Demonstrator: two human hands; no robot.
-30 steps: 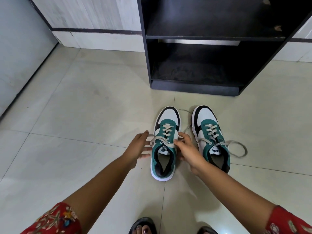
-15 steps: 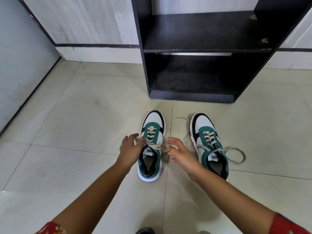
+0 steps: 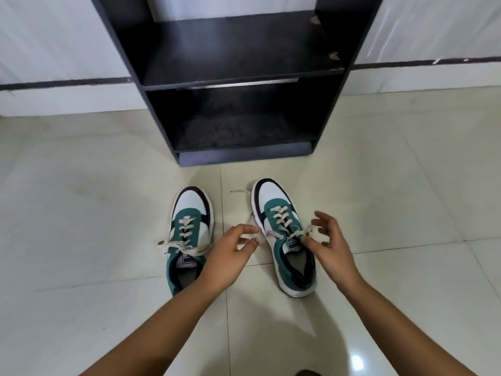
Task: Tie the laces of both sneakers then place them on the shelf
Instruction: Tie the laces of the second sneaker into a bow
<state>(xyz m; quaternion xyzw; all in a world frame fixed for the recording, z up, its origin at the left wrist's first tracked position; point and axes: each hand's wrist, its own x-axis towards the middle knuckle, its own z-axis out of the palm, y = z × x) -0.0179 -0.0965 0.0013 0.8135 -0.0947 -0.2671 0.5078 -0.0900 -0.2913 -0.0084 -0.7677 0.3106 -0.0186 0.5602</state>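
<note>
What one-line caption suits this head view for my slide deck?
Both hands, left and right, gather the cream laces of the right green-and-white sneaker before an empty black wooden shelf.

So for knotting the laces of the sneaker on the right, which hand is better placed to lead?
Right. The right hand already pinches the cream lace over the green, white and black sneaker, while the left hand sits between the shoes, fingers curled near the other lace end.

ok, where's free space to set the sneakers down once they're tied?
Both boards of the black shelf look bare: the upper one and the lower bay behind the front lip. Floor tiles left of the left sneaker are open. It is crowded between the sneakers, where the left hand and loose laces sit.
</note>
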